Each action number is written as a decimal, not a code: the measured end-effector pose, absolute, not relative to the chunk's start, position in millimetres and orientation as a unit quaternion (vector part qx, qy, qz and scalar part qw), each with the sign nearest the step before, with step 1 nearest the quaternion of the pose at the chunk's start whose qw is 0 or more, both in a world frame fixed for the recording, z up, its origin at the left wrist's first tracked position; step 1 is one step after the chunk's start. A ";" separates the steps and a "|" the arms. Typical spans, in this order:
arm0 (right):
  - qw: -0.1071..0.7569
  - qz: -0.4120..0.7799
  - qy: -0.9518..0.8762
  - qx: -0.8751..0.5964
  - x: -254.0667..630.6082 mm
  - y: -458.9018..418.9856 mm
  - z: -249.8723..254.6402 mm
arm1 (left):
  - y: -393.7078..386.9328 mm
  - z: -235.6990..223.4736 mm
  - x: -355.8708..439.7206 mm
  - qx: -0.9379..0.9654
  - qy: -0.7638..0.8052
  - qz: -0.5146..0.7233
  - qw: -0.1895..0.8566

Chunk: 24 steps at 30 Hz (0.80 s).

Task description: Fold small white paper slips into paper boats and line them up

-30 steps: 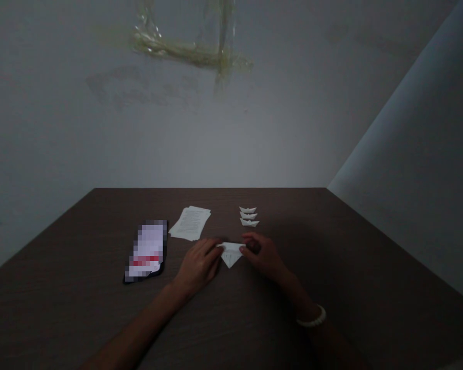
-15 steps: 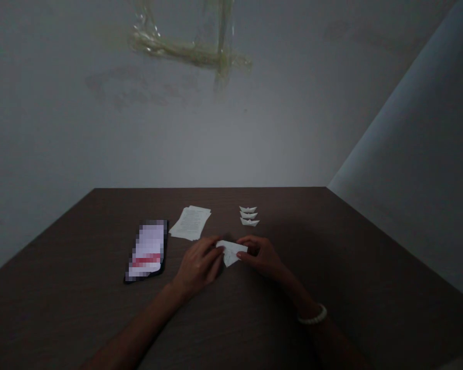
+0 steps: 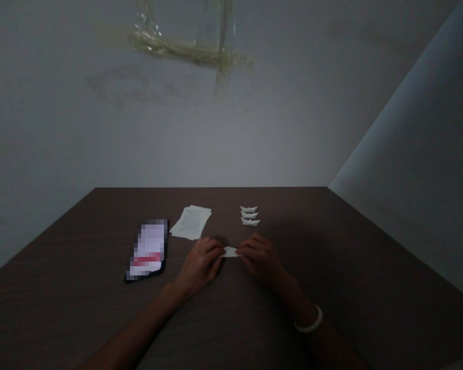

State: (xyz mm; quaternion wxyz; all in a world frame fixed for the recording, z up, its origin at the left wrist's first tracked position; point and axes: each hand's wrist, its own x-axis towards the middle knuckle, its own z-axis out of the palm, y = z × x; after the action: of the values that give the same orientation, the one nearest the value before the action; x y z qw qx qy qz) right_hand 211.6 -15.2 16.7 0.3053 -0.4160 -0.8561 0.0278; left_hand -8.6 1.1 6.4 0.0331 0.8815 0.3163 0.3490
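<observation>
Between my two hands, low over the table, is a small folded piece of white paper [image 3: 230,252], its wide edge now toward me. My left hand [image 3: 202,262] pinches its left end between thumb and fingers. On the right end, the thumb and fingers of my right hand [image 3: 263,258] are closed; a pale beaded bracelet [image 3: 309,319] circles that wrist. Both ends of the paper are hidden by fingertips. Just beyond my right hand, three small white paper boats [image 3: 250,216] stand in a row, one behind another.
A stack of printed paper sheets [image 3: 191,222] lies beyond my left hand. To its left rests a phone [image 3: 146,251] with a blurred screen. The dark wooden table [image 3: 231,329] meets a stained wall [image 3: 231,139] at its far edge.
The folded paper showed a point hanging toward me; now it appears as a narrow strip with the wide edge nearer. My right fingers have come down over its end.
</observation>
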 end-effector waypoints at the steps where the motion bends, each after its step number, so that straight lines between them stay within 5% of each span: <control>1: 0.289 0.022 -0.863 -0.414 211.6 -15.5 16.2 | 0.5 7.1 -8.5 0.887 0.319 0.333 0.028; 10: 0.230 0.053 -0.876 -0.421 214.6 -13.8 12.6 | 2.0 19.5 -8.7 0.923 0.316 0.213 0.058; 24: 0.253 0.102 -0.846 -0.458 218.9 -13.1 12.8 | 5.2 15.3 -10.2 0.895 0.326 0.272 0.138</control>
State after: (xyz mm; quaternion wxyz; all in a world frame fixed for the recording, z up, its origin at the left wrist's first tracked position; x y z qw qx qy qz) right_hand 218.9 -13.1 12.8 0.2527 -0.4576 -0.8464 0.1016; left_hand -10.2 5.2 15.3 0.1381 0.8950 0.3257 0.2715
